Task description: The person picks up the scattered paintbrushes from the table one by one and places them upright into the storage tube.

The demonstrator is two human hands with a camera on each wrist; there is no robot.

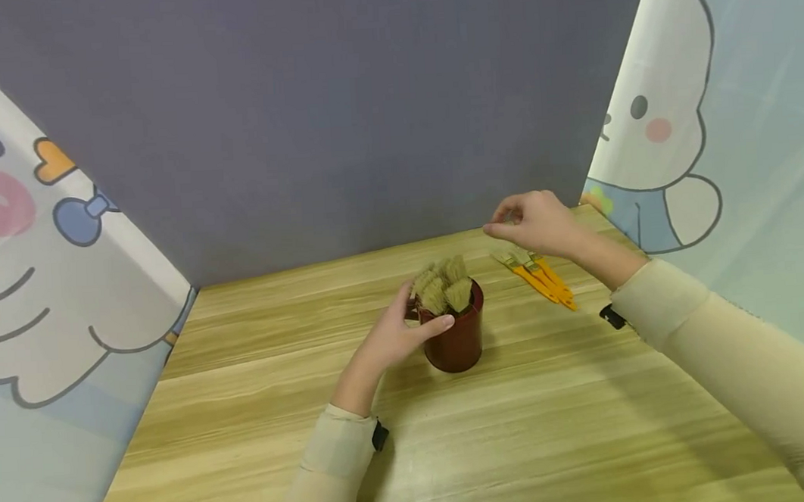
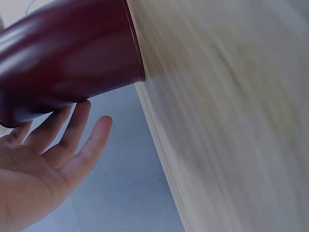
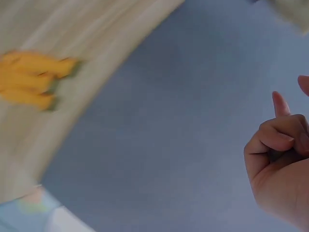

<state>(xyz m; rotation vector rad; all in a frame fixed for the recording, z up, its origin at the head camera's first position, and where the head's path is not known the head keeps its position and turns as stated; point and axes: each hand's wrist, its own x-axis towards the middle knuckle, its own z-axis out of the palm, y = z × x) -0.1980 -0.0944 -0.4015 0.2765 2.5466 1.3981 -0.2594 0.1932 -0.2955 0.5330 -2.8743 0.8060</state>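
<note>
A dark red cup (image 1: pixel 458 346) stands on the table with several pale bristle brush heads (image 1: pixel 458 295) poking up from its mouth. My left hand (image 1: pixel 394 338) spans its left side, thumb across the near side below the rim. In the left wrist view, fingertips of the left hand (image 2: pixel 53 169) touch the cup wall (image 2: pixel 72 48); the thumb is hidden. Raised over the table's back right, my right hand (image 1: pixel 542 223) has thumb and forefinger close together, with no object visible in it. Below it lie several yellow-handled paintbrushes (image 1: pixel 547 281), bristles pointing back left.
The wooden table (image 1: pixel 247 411) meets a dark grey panel (image 1: pixel 368 116) along its back edge. Cartoon-printed sheets (image 1: pixel 47 247) flank it on the left and right. A blurred pale shape (image 3: pixel 294 12) sits at the right wrist view's upper corner.
</note>
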